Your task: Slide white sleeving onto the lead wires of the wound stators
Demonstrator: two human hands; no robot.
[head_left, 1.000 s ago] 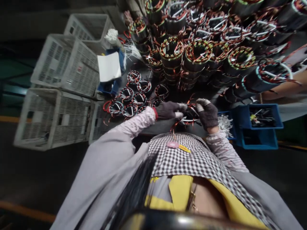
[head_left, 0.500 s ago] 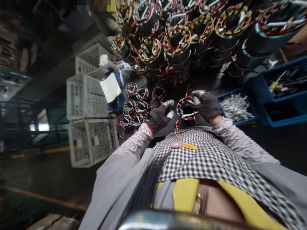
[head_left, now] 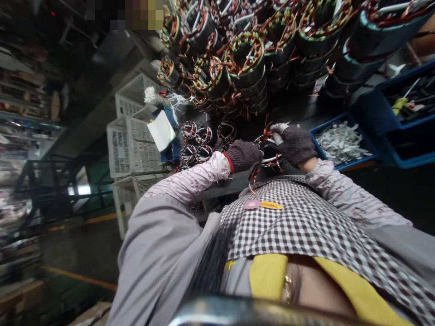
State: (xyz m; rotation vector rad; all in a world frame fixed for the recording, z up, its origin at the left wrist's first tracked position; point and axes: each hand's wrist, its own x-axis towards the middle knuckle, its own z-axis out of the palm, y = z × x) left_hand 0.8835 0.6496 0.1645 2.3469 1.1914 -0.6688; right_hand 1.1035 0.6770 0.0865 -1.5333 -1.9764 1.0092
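Observation:
A small motor stator (head_left: 271, 160), a dark ring with copper windings and white sleeving, sits at the table's near edge before my apron. Orange-copper lead wires hang from its left side and stick up behind it. My left hand (head_left: 245, 155), in a dark knit glove, has its fingers curled at the stator's left rim; the fingertips are partly hidden. On the opposite side my right hand (head_left: 295, 144), gloved with pale wrapped fingertips, grips the upper right rim by the windings and leads. Several similar small stators (head_left: 196, 144) stand to the left, partly behind my left forearm.
Stacks of larger stators (head_left: 244, 59) line the back of the table. At right are a blue tray (head_left: 355, 160) of white pieces (head_left: 341, 141) and blue bins (head_left: 408, 156) with tools. White plastic crates (head_left: 118, 151) and a white paper (head_left: 161, 131) stand at left.
My left hand has moved right, from a spread pose beside the stator to its left rim. The right hand keeps its place on the stator. The view has shifted slightly.

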